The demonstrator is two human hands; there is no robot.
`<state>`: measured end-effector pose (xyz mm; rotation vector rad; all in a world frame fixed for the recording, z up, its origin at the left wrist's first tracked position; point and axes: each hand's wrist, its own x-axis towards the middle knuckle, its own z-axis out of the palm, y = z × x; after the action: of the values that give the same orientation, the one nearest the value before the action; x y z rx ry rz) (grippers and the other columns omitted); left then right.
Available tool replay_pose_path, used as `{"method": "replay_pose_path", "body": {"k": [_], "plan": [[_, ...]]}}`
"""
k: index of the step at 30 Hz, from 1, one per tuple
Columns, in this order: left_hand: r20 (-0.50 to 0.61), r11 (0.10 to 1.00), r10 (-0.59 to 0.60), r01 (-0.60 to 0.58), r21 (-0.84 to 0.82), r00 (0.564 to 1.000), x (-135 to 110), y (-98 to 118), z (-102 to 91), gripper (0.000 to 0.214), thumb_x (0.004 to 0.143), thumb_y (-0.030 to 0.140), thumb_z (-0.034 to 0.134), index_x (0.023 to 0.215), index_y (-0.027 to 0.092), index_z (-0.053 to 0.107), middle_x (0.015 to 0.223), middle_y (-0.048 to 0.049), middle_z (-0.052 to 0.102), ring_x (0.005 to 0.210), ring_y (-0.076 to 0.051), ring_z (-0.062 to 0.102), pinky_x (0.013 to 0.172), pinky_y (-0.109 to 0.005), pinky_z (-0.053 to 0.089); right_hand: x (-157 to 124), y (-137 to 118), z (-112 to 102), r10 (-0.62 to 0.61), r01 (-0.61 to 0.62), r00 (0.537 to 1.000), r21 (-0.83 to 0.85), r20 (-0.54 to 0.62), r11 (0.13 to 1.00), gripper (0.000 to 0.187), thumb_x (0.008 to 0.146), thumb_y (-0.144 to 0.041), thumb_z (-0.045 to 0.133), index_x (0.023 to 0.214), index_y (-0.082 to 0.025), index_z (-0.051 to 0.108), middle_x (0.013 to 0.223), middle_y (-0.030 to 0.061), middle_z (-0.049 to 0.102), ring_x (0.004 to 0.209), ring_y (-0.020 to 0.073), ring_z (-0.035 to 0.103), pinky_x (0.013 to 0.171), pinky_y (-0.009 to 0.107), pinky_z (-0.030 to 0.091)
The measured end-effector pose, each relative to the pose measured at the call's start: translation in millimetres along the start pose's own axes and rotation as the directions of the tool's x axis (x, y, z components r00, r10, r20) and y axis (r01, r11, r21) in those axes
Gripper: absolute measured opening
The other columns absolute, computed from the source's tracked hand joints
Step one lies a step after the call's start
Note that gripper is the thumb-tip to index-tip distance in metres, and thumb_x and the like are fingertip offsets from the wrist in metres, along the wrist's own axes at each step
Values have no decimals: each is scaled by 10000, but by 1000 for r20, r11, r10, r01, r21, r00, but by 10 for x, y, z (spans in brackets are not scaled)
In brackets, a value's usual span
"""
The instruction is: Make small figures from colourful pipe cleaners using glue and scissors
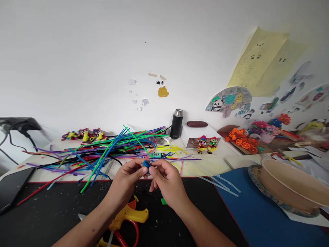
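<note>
Both hands meet over the near middle of the desk, pinching a small blue coil (pixel 146 164) that looks like wound pipe cleaner. My left hand (pixel 130 175) holds its left side between thumb and fingertips. On the other side, my right hand (pixel 166 176) presses it with thumb and index finger. Below the left wrist lie a yellow glue gun (pixel 133 214) and red-handled scissors (pixel 136 235), partly covered by the forearm. A small green piece (pixel 163 201) shows beside the right wrist. Just beyond the hands spreads a heap of coloured pipe cleaners (pixel 102 154).
A black flask (pixel 176 124) stands by the wall, next to a white box (pixel 187 137) with two small figures (pixel 207 144) before it. Glue sticks (pixel 221 183) and a large beige bowl (pixel 290 181) are at right. A black tablet (pixel 15 187) lies left.
</note>
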<state>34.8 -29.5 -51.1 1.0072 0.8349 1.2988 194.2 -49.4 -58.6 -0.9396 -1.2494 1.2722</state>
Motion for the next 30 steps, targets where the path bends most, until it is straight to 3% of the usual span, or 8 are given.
{"method": "replay_pose_path", "body": {"k": [5,9,16,23,30], "plan": [[4,1000,-1,1,8,1000,3,15,-13,342,630,406,1009,857,210,843,893,-58,797,794,-202,661,753,-311,527,-6,-5,6,-4,3,1000,7,8,1000,427,915,-610,725,1025,-202,659,656,-54,592,468,118,580,500,259,515],[9,999,7,-7,31,1000,7,24,-27,349,633,439,1002,834,206,836,948,-80,808,868,-238,687,788,-326,528,-16,-8,-1,4,-4,1000,15,13,1000,433,924,-605,717,1042,-192,663,573,-83,528,445,122,566,495,254,501],[54,998,15,-19,66,998,-2,38,-66,319,685,435,975,871,212,842,898,-70,800,855,-238,695,811,-340,540,-36,-25,21,-1,1,1000,-4,8,1000,437,932,-616,701,1059,-201,651,611,-69,568,455,128,583,511,266,506],[81,994,2,-11,107,997,-37,85,-34,330,733,481,940,906,214,855,941,-85,810,893,-255,714,819,-346,558,-64,-84,35,-3,0,999,-86,-36,996,386,933,-588,697,974,-214,612,578,-76,563,424,118,567,469,233,402],[73,990,30,-40,138,997,-37,88,-68,318,790,494,900,897,201,838,900,-81,788,820,-225,688,771,-327,564,-86,-98,50,-26,21,999,-127,-39,992,351,949,-563,689,991,-219,634,590,-69,581,448,126,594,483,234,417]]}}
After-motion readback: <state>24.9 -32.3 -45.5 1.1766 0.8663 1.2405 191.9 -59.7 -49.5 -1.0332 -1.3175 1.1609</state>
